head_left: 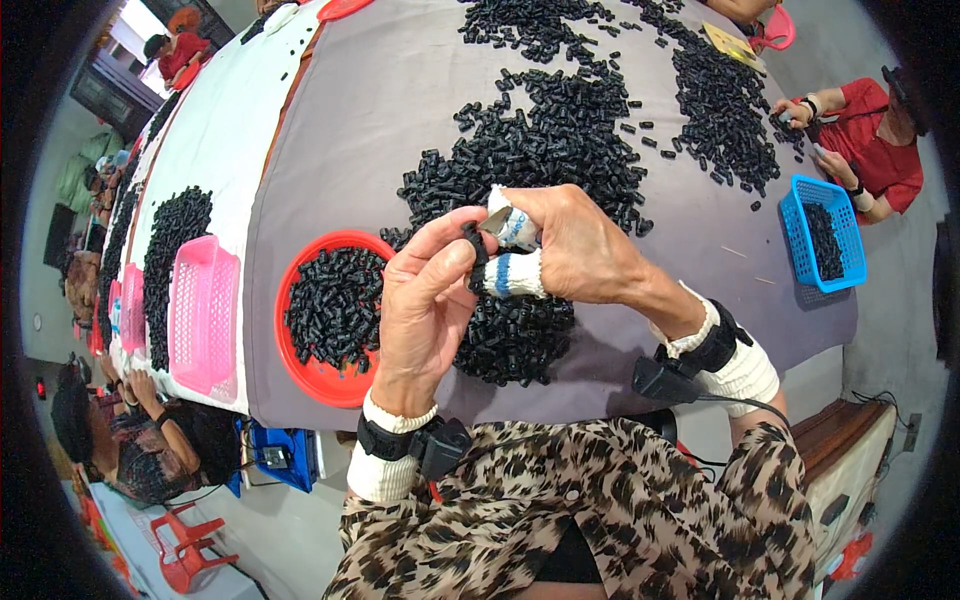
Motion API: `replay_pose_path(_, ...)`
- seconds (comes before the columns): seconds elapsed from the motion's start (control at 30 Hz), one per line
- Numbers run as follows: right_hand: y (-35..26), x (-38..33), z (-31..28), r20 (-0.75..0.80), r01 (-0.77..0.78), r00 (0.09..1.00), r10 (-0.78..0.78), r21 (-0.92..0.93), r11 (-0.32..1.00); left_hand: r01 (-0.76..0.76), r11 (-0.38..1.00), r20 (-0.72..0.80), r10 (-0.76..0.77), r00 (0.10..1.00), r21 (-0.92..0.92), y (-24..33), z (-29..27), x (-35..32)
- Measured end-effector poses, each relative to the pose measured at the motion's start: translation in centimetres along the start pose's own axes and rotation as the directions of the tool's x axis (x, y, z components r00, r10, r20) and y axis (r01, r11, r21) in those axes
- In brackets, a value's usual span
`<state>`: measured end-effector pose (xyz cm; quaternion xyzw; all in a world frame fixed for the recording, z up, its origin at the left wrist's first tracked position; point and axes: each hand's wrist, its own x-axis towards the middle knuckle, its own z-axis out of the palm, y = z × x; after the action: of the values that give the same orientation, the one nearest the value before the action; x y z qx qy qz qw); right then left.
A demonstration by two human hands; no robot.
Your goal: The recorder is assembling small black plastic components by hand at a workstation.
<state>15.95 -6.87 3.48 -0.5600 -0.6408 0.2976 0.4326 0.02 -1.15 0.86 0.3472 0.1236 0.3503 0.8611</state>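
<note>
Over the table, in front of my chest, both hands meet. Between thumb and fingers, my left hand (425,290) pinches a small black part (476,243), perhaps rubber or plastic. Closed up against it is my right hand (595,245), its thumb and a finger wrapped in white coverings, one with a blue stripe. Something greyish shows at that thumb's tip; I cannot make out what it is. Beneath and beyond my hands lies a large heap of short black cylindrical pieces (550,145). Left of my left hand, a red basin (288,362) holds many similar pieces.
A pink basket (205,350) stands left of the basin. To the right, a blue basket (848,262) holds black pieces, near a co-worker in red (875,150) at another heap (725,120). A second co-worker (140,440) sits at lower left. Cables run from my right wrist strap (670,378).
</note>
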Motion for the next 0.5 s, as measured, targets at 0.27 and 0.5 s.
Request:
replay_pose_path(0.27, 0.19, -0.08, 0.14, -0.042, 0.013, 0.999, -0.011, 0.052, 0.999, -0.004, 1.000, -0.015, 0.004, 1.000, 0.015, 0.00, -0.28, 0.08)
replay_pose_path(0.5, -0.06, 0.02, 0.36, -0.036, 0.021, 0.999, -0.018, 0.080, 0.997, -0.002, 0.998, 0.004, 0.003, 1.000, -0.061, -0.08, -0.15, -0.05)
